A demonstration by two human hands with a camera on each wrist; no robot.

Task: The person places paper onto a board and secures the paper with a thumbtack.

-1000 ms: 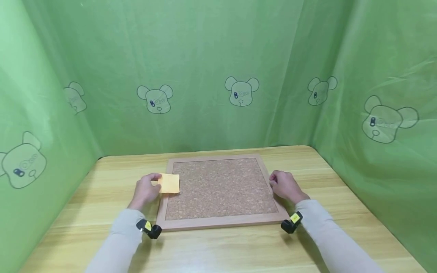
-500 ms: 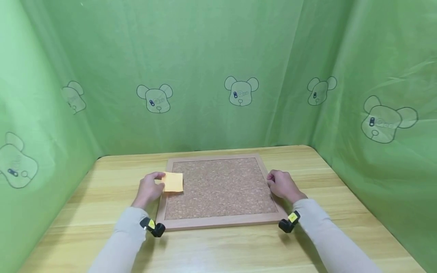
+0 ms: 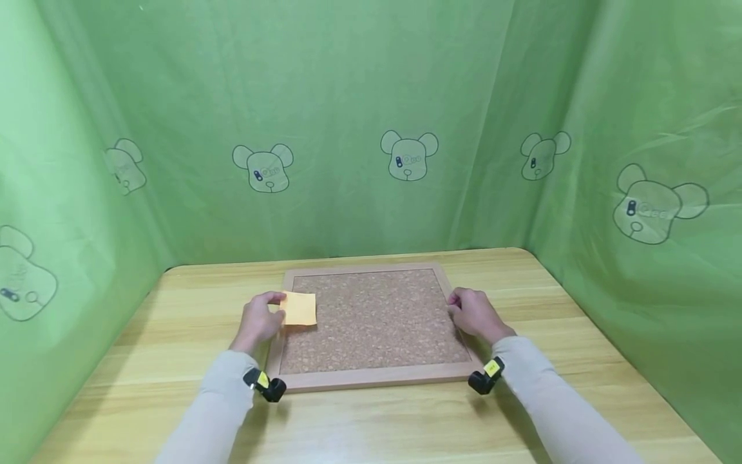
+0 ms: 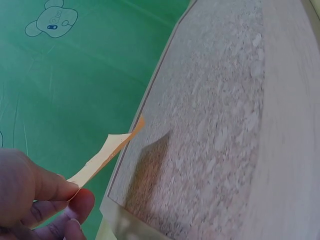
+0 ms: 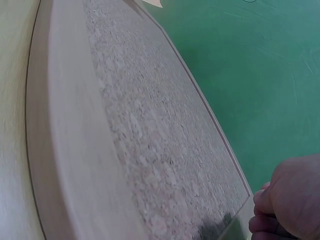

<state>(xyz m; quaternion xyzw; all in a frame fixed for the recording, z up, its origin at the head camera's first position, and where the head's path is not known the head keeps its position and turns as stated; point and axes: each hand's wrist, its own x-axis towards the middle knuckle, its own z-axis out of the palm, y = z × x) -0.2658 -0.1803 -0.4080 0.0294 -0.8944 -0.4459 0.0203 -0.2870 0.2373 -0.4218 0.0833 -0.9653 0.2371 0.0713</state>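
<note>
My left hand [image 3: 260,321] pinches the left edge of a pale orange sticky note [image 3: 299,309] between thumb and fingers. In the left wrist view the note [image 4: 107,155] bends slightly and stands off the cork, casting a shadow on it. Below lies a corkboard [image 3: 377,322] with a light wooden frame, flat in front of me. At the board's right edge is my right hand [image 3: 476,314], its fingers curled in with the thumb against them. In the right wrist view the curled hand [image 5: 290,205] sits by the frame's corner; anything inside its fingers is hidden.
A wood-grain table [image 3: 371,425] carries the board, with table surface on all sides of it. Green curtains [image 3: 336,212] printed with bear heads surround the table at the back and sides. Small black cameras sit on both wrists.
My left hand has moved a little to the right with the sticky note, farther over the board. The right hand has shifted slightly left, over the board's right frame.
</note>
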